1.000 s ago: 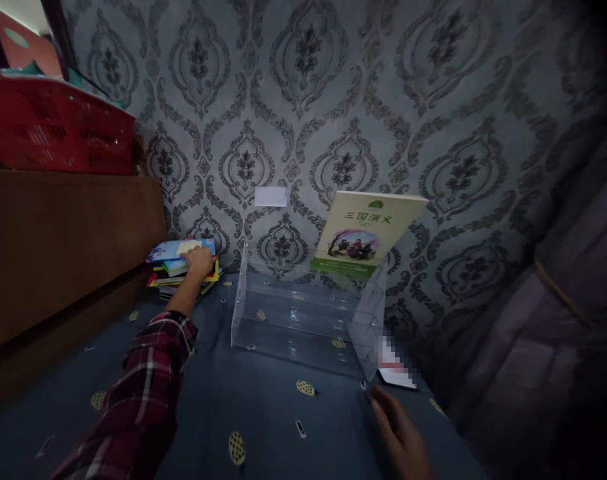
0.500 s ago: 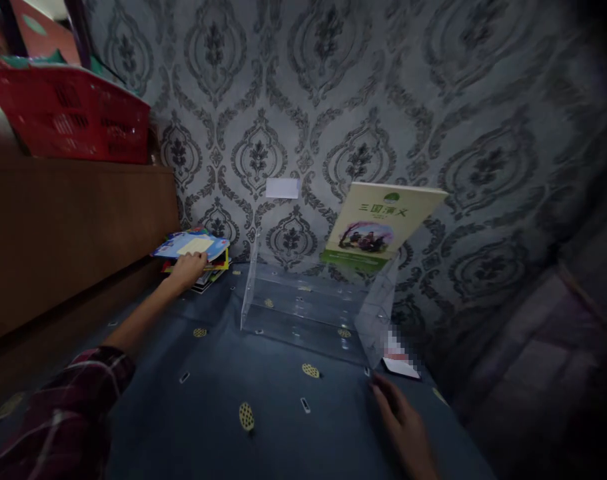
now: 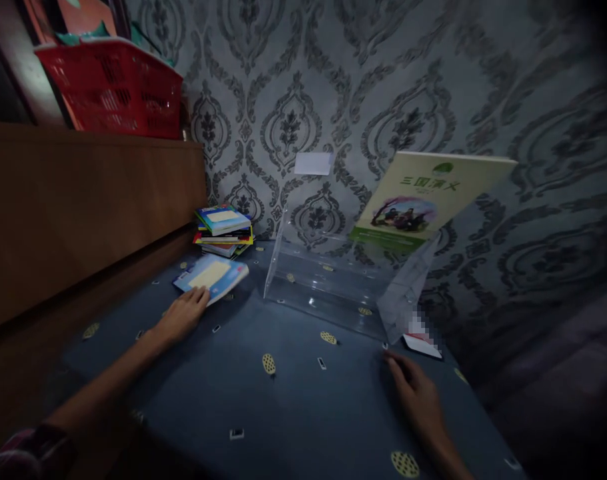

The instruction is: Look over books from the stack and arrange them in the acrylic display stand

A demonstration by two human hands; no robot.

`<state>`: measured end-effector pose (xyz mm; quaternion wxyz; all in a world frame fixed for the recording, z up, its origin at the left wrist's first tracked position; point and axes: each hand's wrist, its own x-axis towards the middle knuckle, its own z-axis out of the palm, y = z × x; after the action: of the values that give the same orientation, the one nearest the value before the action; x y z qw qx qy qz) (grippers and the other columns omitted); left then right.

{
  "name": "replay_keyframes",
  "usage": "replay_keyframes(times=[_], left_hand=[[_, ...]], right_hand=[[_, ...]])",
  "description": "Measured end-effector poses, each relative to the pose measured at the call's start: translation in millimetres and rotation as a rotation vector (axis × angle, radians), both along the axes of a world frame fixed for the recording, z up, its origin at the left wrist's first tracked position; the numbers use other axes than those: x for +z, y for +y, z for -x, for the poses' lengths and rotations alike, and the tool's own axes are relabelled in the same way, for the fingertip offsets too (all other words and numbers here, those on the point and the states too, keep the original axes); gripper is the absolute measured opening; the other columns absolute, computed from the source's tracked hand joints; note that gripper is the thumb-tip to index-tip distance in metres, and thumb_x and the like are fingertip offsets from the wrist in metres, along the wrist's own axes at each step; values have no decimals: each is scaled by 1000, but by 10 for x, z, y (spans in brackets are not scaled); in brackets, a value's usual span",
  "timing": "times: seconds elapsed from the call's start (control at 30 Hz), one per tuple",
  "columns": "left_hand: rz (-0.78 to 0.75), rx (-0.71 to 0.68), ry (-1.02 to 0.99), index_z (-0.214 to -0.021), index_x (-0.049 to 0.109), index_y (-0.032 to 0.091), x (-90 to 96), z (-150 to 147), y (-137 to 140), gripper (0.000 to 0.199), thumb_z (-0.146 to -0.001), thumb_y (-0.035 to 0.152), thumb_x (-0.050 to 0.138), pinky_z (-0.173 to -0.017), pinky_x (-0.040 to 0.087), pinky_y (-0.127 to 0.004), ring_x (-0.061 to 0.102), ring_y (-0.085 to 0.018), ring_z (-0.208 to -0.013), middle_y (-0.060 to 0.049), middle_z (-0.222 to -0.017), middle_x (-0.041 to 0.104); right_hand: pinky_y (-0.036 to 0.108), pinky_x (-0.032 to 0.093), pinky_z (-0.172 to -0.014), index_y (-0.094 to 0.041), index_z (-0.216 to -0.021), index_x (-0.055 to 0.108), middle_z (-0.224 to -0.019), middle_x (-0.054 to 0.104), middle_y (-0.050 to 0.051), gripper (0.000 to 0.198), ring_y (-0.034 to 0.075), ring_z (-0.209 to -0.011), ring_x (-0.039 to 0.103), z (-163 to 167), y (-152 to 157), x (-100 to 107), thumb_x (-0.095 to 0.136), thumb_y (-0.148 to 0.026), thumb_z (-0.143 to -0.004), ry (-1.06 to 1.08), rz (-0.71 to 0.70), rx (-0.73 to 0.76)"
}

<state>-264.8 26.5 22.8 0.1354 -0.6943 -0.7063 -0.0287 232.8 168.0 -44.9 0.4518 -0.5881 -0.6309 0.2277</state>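
My left hand [image 3: 187, 312] grips the near edge of a light-blue book [image 3: 214, 275] with a pale yellow panel on its cover. The book is raised just in front of a stack of books [image 3: 226, 230] by the wall. A clear acrylic book rack [image 3: 328, 290] stands on the patterned cloth. In its right part leans a cream and green book [image 3: 413, 200] with a picture and Chinese characters on the cover. My right hand [image 3: 418, 393] is by the rack's front right corner, holding nothing, thumb and fingers apart and loosely bent.
A blue cloth [image 3: 293, 393] with pineapple prints covers the table. At left, a wooden cabinet [image 3: 93, 213] carries a red plastic basket [image 3: 118, 87]. A white item [image 3: 423, 345], partly blurred out, lies beside the rack's right side. Patterned wallpaper [image 3: 293, 127] is behind, with a white switch plate or label [image 3: 313, 163].
My left hand has drawn the light-blue book off the stack, toward me. The view has shifted. My right hand stays near the rack's corner.
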Motion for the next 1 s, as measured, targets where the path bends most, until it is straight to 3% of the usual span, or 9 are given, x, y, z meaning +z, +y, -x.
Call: replay_keyframes(times=[0.2, 0.37, 0.5, 0.63, 0.7, 0.8, 1.0], left_hand=[[118, -222, 92, -134, 56, 20, -349, -221, -543, 50, -90, 2, 40, -113, 40, -48, 46, -31, -138, -14, -143, 54], [182, -294, -109, -136, 56, 24, -273, -239, -833, 40, -97, 21, 45, -115, 39, -46, 43, -28, -142, -10, -148, 51], [242, -212, -351, -139, 56, 25, -103, 19, -625, 50, -97, 52, 47, -116, 38, -42, 45, -28, -140, -9, -151, 48], [173, 283, -357, -146, 46, 13, -56, 185, -102, 62, -98, 52, 38, -112, 38, -46, 49, -33, -134, -18, -145, 51], [162, 380, -334, -145, 46, 10, -98, 171, 90, 63, -98, 51, 37, -108, 41, -50, 49, -38, -131, -23, -141, 51], [128, 362, -298, -145, 47, 12, -218, 121, 174, 63, -97, 53, 38, -106, 41, -53, 48, -40, -129, -22, -139, 51], [-18, 39, -316, -144, 51, 19, -497, 34, 62, 59, -97, 55, 42, -112, 36, -51, 45, -34, -133, -16, -143, 50]], right_hand=[[42, 53, -80, -21, -87, 74, -96, 74, 12, 48, 32, -92, 67, 11, -35, 13, 51, -60, -70, -50, -24, 52], [41, 53, -76, -19, -89, 74, -98, 74, 14, 51, 32, -93, 67, 27, -68, 10, 49, -60, -72, -73, -38, 61], [41, 53, -76, -18, -89, 73, -95, 74, 13, 48, 30, -89, 67, 58, -102, 5, 49, -57, -76, -107, -89, 110], [39, 53, -75, -18, -89, 72, -93, 74, 12, 46, 27, -85, 68, 106, -157, 15, 47, -55, -81, -145, -146, 157], [39, 53, -75, -18, -89, 72, -92, 73, 12, 44, 27, -85, 68, 125, -187, 28, 47, -54, -83, -157, -164, 181], [39, 53, -75, -18, -91, 71, -93, 73, 12, 41, 27, -86, 68, 151, -231, 59, 46, -50, -85, -188, -169, 223], [39, 55, -76, -18, -95, 72, -99, 73, 13, 38, 26, -89, 68, 273, -348, 160, 45, -44, -91, -239, -180, 332]])
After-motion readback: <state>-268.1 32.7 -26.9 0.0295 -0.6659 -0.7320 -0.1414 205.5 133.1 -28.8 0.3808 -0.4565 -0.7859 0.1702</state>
